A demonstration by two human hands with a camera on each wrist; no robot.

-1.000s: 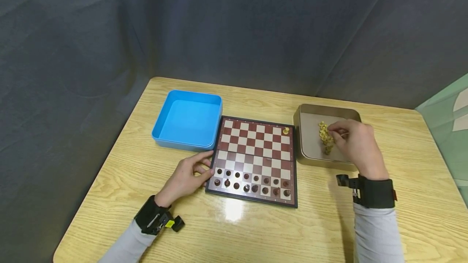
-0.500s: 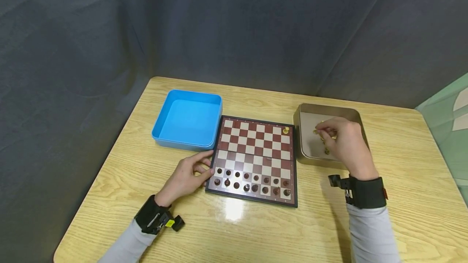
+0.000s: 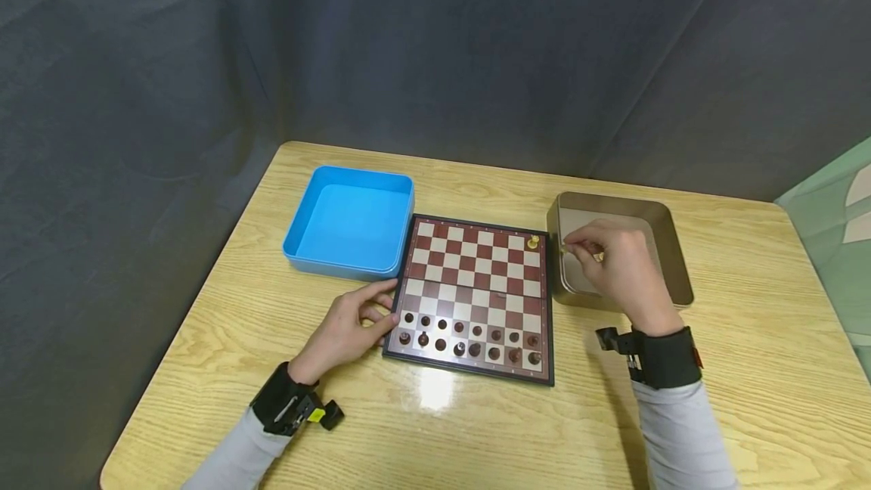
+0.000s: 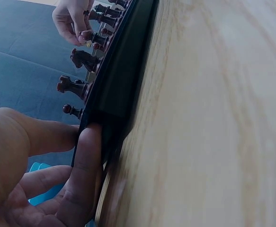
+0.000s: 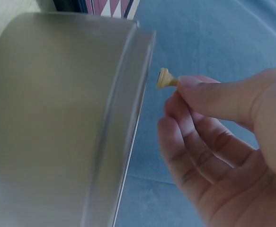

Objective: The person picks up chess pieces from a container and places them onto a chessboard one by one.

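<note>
Right hand [image 3: 619,267] pinches a pale chess piece [image 5: 165,79] at the board-side wall of a metal tin [image 3: 672,257], while the left hand [image 3: 345,325] grips the left edge of the chessboard [image 3: 466,279]. From where I stand, the catch looks sound, with the piece's broad base clear of the fingertips; a light, steady pinch should serve, the base best turned downward and kept from knocking the tin's wall, and the left hand is best held still so the two rows of dark pieces [image 3: 423,339] are not jolted. How high the piece hangs I cannot tell. Compared with half a second ago, the right hand is farther left, nearer the board, while the left hand, the chessboard and a lone pale figure [image 3: 534,242] on the far right corner square keep their places.
</note>
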